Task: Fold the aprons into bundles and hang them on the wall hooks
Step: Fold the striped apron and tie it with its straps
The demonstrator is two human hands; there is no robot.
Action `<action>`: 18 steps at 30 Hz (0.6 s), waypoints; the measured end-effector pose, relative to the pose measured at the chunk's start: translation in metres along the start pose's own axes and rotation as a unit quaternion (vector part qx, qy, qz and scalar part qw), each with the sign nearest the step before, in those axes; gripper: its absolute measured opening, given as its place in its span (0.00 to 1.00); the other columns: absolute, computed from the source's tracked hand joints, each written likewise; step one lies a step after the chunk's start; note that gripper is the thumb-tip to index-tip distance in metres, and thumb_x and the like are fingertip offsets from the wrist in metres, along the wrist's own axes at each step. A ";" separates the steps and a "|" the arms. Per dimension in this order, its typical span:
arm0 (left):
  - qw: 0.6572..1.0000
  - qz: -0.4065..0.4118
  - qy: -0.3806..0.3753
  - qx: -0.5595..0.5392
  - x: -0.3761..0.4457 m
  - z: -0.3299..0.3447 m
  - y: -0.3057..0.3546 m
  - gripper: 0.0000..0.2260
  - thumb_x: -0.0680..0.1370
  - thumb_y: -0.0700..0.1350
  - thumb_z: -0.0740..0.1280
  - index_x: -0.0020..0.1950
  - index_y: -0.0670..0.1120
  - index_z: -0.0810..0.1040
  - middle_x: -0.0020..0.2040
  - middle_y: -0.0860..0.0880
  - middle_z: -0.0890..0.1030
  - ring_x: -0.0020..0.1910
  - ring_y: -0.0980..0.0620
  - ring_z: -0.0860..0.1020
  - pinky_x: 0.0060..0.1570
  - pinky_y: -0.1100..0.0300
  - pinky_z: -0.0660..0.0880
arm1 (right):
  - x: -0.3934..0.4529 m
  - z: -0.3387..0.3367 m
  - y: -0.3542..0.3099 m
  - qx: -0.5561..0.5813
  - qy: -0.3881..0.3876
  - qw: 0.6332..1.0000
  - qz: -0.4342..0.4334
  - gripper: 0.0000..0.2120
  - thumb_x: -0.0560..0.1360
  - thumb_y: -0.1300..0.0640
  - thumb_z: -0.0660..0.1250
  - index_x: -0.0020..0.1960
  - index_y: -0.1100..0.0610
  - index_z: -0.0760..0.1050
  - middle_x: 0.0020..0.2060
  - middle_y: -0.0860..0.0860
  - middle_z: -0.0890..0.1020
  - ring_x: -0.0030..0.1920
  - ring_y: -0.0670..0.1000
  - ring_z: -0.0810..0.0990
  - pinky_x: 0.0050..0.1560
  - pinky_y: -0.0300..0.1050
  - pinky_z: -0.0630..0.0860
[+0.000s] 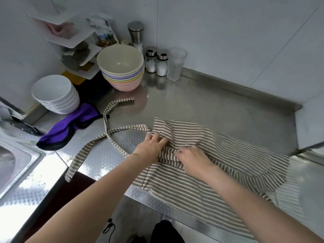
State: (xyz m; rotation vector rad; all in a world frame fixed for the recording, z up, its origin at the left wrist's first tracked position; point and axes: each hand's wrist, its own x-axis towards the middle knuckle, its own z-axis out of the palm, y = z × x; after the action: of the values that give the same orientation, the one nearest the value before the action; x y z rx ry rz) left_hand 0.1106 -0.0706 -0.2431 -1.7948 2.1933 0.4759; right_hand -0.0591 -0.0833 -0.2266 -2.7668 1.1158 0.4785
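1. At the far left a sink (15, 165) is sunk into the steel counter (201, 109); what is in it I cannot make out. Behind it a stack of white bowls (55, 93) sits nested, the top one empty, with a purple cloth (70, 128) lying against its foot.
2. The striped apron (201, 165) lies spread on the counter's near edge, its ties (108, 135) trailing loose and crossed out to the left.
3. The left hand (150, 148) pinches the gathered upper edge of the apron; the right hand (194, 159), just beside it, presses down on the fold with fingers curled into the cloth.
4. To my mind the fold would go best if the crease were smoothed flat and the ties drawn in first, so the bundle stays tight and leaves a loop for the hook.
5. Further back, the coloured bowls (122, 65) are stacked, the top one empty; two shakers (157, 62) hold white grains, and the glass (176, 63) looks empty.
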 end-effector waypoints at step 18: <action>0.990 -0.022 -0.005 0.139 0.011 -0.018 -0.006 0.15 0.78 0.43 0.60 0.65 0.46 0.70 0.64 0.47 0.73 0.67 0.47 0.68 0.66 0.54 0.62 | 0.034 0.010 -0.008 0.006 -0.039 0.993 0.108 0.20 0.77 0.65 0.57 0.68 0.61 0.60 0.65 0.59 0.63 0.66 0.60 0.61 0.68 0.63 0.60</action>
State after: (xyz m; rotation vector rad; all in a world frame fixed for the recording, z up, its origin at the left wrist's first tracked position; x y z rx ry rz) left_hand 0.1148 -0.0890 -0.2312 -1.6825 2.0878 0.1575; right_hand -0.0328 -0.0979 -0.2477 -2.6041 1.4016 0.5934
